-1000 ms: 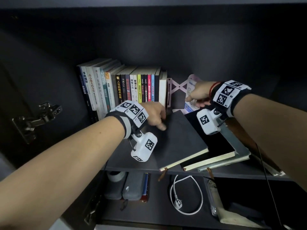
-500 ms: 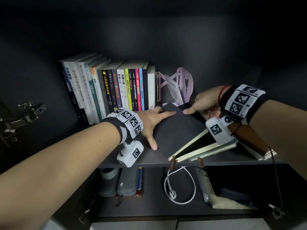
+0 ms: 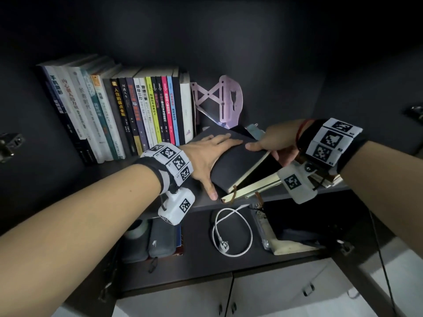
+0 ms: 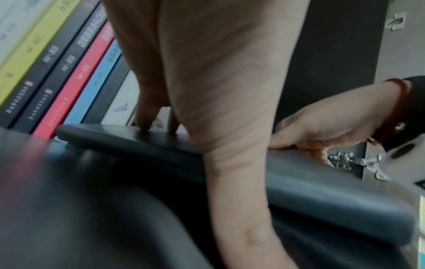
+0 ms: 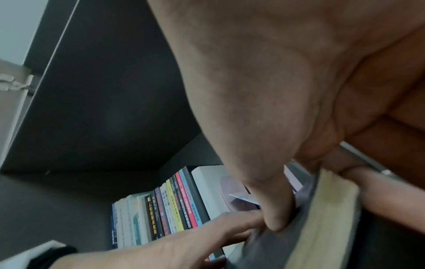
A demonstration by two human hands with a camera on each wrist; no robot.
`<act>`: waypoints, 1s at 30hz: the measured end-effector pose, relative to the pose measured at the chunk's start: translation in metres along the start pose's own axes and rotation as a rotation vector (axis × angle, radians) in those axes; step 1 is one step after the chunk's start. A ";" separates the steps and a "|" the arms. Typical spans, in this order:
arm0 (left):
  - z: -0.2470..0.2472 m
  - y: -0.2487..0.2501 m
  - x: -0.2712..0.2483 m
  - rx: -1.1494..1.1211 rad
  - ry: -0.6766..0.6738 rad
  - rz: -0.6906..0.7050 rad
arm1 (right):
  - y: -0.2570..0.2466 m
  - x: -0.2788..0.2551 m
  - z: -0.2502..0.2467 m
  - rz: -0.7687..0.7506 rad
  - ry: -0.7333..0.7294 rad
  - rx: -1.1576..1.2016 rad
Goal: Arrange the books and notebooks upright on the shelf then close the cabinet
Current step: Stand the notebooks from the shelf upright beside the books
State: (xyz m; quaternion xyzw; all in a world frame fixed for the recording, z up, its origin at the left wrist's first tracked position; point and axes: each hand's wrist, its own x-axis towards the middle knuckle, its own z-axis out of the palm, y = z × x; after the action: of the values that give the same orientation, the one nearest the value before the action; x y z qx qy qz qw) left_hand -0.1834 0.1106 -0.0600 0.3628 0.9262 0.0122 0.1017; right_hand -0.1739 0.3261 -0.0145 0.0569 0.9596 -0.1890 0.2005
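Now we read the shelf [image 3: 128, 167] from left to right. At the left, the row [image 3: 119, 115] of books stands upright, as it stood a second ago; nothing there has shifted.

Next comes our left hand [image 3: 207, 156]. Its fingers lie straight and spread on the cover of the black notebook [image 3: 238, 165], with the thumb down against the spine near the shelf's front edge. A second ago this hand sat lower, by the notebook's near corner; it has since slid up onto the cover. It presses and steadies; it does not clasp.

The notebook itself has changed most. It lay flat on the stack a second ago. Its right edge is now lifted clear, so it tilts with the spine down toward the row and the page edge raised.

To the right, our right hand [image 3: 272, 148] pinches that raised edge, thumb on the cover and fingers curled beneath the pages. Below it, the other notebooks [image 3: 258, 187] lie flat on the shelf. Behind them stands the pink bookend [image 3: 219, 99].

We judge that the tilt-up step is under way: the notebook is partway to vertical and not yet against the row. The flat ones and the cabinet doors remain to be handled.
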 end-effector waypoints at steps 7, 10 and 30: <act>-0.008 0.017 -0.014 0.310 0.175 0.112 | -0.003 -0.001 -0.006 0.059 -0.050 0.033; -0.012 0.023 -0.017 0.462 0.204 0.092 | 0.005 0.005 -0.015 0.059 -0.120 0.117; -0.030 -0.004 -0.052 -0.121 0.903 -0.313 | -0.039 0.018 -0.080 -0.322 -0.057 0.712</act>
State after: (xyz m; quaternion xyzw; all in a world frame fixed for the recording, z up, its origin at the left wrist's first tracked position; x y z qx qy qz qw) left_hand -0.1545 0.0737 -0.0218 0.1709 0.9189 0.2068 -0.2891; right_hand -0.2264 0.3216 0.0597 -0.0338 0.8246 -0.5407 0.1625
